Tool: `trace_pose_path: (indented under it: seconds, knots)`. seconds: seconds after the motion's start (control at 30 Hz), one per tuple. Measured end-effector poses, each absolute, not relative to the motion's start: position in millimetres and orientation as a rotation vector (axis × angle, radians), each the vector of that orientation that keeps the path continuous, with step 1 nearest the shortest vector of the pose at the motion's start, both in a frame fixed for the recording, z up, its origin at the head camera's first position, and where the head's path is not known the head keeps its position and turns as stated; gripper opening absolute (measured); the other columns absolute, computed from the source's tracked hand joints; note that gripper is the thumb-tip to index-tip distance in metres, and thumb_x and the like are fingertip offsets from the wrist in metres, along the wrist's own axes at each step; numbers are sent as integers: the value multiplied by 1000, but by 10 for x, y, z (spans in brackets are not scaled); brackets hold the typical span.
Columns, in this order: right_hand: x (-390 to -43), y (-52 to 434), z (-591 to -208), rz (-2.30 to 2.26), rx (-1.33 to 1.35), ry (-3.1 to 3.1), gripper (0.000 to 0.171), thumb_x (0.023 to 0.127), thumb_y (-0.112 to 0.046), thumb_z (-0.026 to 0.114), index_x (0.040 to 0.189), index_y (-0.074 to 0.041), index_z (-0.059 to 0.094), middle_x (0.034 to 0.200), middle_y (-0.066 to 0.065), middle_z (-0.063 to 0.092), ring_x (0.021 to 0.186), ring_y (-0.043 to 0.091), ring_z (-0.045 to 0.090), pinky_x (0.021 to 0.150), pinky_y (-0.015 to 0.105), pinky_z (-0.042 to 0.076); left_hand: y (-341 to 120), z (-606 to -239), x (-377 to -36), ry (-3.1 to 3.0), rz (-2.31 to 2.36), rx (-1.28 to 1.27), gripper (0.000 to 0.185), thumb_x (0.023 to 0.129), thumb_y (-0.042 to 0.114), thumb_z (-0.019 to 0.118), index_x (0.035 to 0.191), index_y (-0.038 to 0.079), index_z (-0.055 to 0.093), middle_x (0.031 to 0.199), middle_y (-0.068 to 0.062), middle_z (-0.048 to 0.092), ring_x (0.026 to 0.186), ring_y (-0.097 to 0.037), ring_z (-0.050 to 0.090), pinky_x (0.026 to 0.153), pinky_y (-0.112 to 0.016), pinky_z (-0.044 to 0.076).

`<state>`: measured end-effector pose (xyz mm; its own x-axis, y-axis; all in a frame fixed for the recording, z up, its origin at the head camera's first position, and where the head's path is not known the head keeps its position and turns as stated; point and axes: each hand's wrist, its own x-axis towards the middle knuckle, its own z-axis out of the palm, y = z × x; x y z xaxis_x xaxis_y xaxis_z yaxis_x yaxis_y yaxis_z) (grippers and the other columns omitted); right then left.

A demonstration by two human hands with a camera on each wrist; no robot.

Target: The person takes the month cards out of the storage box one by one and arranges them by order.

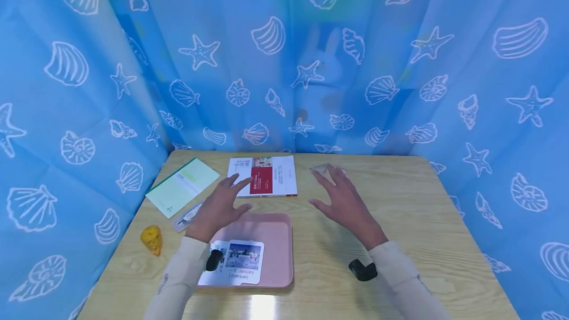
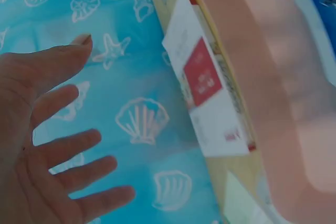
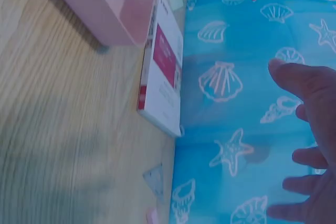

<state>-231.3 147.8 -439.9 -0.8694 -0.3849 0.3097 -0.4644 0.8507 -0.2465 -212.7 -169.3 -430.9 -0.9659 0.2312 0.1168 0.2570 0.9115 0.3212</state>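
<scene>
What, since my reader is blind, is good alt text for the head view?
A person's open left hand and right hand hover above a wooden table. On it: a pink tray with a January card, a book and a green notebook; behind, a blue seashell curtain.

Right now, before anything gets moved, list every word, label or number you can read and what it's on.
"January": on the picture card in the pink tray; the bracketed line beneath it is too blurred to read exactly.
White-and-red book: printed characters, too small to read.
Green notebook: pale lettering, too faint to read.
Left sleeve: dark lettering, too blurred to read.
</scene>
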Motion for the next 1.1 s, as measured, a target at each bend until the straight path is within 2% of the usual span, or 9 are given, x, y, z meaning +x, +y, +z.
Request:
trace_pose_path:
  seconds: [0.17,0.3,0.43,0.53,0.73,0.9,1.1]
  knots:
    - [-2314,1267,-4400,560,718,-2740,68,85,-39,69,144,-23,40,149,11,34,135,31,34,98,50,43,-1954,-4366,-2008,-3022,-644,-325,70,80,23,76,142,21,43,145,-18,40,133,-40,34,98,-56,40]
    - [-2307,1062,-4439,648,780,-2719,62,86,-33,69,142,-25,43,147,9,38,133,30,37,96,49,45,-2183,-4459,-1917,-3011,-709,-230,69,79,16,77,141,18,46,142,-16,45,131,-38,38,100,-54,39]
    - [-2297,871,-4515,715,832,-2716,59,87,-31,69,140,-25,45,144,8,42,132,27,39,96,46,46,-2373,-4551,-1805,-3014,-849,-108,65,83,15,73,141,17,44,143,-14,44,132,-37,37,102,-55,37]
    - [-2287,731,-4570,764,847,-2740,58,86,-31,69,139,-24,47,142,8,44,130,28,41,96,47,46,-2507,-4628,-1725,-2998,-929,-37,64,85,14,71,142,16,43,142,-17,44,132,-39,37,102,-57,35]
    - [-2274,515,-4682,868,833,-2861,63,84,-27,72,141,-24,44,138,4,47,128,25,44,97,44,46,-2705,-4775,-1635,-2966,-987,65,60,83,7,72,138,9,47,134,-21,51,119,-41,50,94,-52,46]
    - [-2282,367,-4827,1009,860,-2973,63,84,-22,72,141,-18,44,139,8,47,129,28,42,101,45,42,-2798,-4833,-1550,-2956,-1085,181,57,82,1,70,135,5,49,132,-23,52,111,-41,56,88,-48,51]
    - [-2243,173,-4979,1156,903,-3051,55,85,-15,71,135,-10,49,122,16,56,112,32,54,89,43,49,-2877,-4903,-1454,-2933,-1134,317,54,82,-3,68,133,4,51,126,-25,56,105,-39,60,87,-47,51]
